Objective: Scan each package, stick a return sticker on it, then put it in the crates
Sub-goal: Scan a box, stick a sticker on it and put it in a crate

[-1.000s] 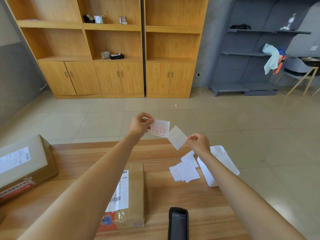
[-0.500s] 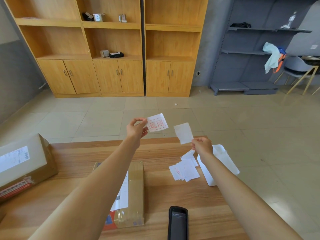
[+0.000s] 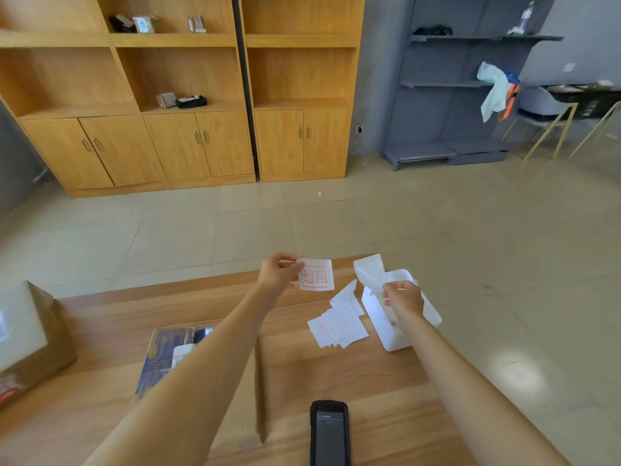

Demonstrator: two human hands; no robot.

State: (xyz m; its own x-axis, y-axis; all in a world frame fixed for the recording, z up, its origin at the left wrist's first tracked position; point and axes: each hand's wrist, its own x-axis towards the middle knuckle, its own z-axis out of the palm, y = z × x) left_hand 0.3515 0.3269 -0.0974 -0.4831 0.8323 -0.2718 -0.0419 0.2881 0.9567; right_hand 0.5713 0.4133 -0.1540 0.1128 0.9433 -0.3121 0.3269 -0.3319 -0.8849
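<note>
My left hand [image 3: 277, 273] pinches a white return sticker [image 3: 316, 275] with red print, held above the far edge of the wooden table [image 3: 336, 364]. My right hand [image 3: 401, 297] pinches the blank white backing paper [image 3: 369, 271] over a white plastic box [image 3: 393, 331]. A flat cardboard package [image 3: 168, 358] lies on the table under my left forearm, mostly hidden and blurred. The black handheld scanner [image 3: 330, 432] lies at the near edge. A loose pile of sticker sheets [image 3: 337, 326] sits between my hands.
A larger cardboard box [image 3: 30, 338] with a shipping label stands at the table's left end. Beyond the table are tiled floor, wooden cabinets [image 3: 188, 95], a grey metal shelf [image 3: 447, 95] and a chair [image 3: 544, 112]. No crate is in view.
The sticker and its backing have come fully apart. My right hand has carried the backing down and right to the white box. My left hand has lowered the sticker slightly.
</note>
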